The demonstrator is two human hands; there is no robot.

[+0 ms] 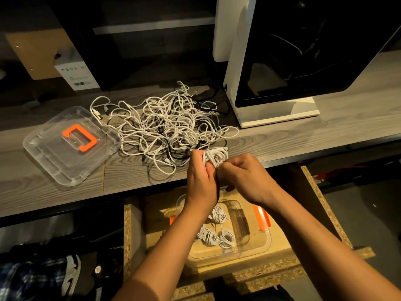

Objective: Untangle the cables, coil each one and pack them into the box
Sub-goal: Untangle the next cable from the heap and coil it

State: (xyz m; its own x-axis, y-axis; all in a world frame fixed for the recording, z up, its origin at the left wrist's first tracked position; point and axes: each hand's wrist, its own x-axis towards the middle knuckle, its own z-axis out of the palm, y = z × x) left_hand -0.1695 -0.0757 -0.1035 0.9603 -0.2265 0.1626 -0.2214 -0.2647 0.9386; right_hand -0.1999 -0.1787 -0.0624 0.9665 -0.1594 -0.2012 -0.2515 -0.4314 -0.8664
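A big tangle of white cables (167, 124) with a few black ones lies on the wooden desk (303, 135). At the desk's front edge my left hand (200, 172) grips a small coiled white cable (216, 156). My right hand (245, 174) pinches the coil's lower right side, its fingers curled on the cable. Below the desk, a clear plastic box (249, 250) with orange latches sits on a chipboard shelf. Inside the box lie three coiled white cables (217, 235). My forearms hide part of the box.
The clear box lid (54, 157) with an orange handle lies on the desk left of the tangle. A white and black machine (282, 114) stands at the back right. A cardboard box (73, 72) sits at the back left. Shoes are on the floor at lower left.
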